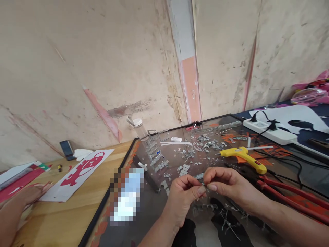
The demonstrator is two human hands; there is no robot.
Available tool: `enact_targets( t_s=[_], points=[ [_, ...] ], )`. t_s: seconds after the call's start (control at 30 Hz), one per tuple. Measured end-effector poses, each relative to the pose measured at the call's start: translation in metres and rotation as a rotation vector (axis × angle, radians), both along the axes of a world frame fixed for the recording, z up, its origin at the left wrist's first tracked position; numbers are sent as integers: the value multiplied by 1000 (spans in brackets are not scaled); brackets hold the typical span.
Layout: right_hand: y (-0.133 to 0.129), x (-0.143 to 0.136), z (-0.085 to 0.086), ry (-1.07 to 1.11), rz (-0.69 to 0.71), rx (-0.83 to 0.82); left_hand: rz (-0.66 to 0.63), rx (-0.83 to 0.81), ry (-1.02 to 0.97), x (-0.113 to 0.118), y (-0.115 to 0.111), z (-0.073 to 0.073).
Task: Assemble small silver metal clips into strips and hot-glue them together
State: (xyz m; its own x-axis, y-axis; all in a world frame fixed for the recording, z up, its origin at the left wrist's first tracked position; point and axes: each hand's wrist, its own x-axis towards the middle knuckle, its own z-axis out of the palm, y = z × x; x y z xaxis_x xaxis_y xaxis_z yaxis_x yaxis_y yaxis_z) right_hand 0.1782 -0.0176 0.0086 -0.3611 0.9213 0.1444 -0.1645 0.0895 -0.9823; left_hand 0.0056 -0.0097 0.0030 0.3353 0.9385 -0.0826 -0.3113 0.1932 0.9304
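My left hand [183,193] and my right hand [228,183] meet above the dark tabletop, thumbs and forefingers pinched close together. Between the fingertips is a small silvery metal piece [199,176], mostly covered, so its exact shape is hard to make out. Just beyond the hands lies a pile of small grey metal pieces [205,144]. Flat grey pieces [184,169] rest nearer the left hand. Below the hands are thin twisted wires [227,219].
A yellow glue gun [243,156], red-handled pliers [290,195] and a white power strip [269,132] with cables lie right. A clear bottle [141,130] stands at the back. On the wooden table left, another person's hand [33,192] touches paper with a red cut-out [84,168].
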Motion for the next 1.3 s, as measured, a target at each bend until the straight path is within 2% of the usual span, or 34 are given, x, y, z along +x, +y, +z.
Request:
enact_targets(
  t_s=[0.17,0.27,0.37,0.5,0.67,0.9,1.1,1.3],
  points=[
    [1,0,-4,-200,-82,176,95,185,243,-1,0,-2],
    [2,-2,-5,-288,-154,213,173,350,417,-2,-2,-1],
    [4,-1,-4,-324,-128,141,221,500,569,-3,-4,1],
    [5,2,-3,-293,37,-20,177,577,629,-5,-3,5],
    [3,4,-1,-192,176,-91,82,480,554,-5,-1,5],
    [3,2,-10,124,346,-294,-82,136,201,-1,-3,1],
    [3,2,-11,326,333,-401,-86,55,106,-1,-3,2],
    [6,4,-10,233,247,-363,-26,71,143,-2,-2,4]
  ],
)
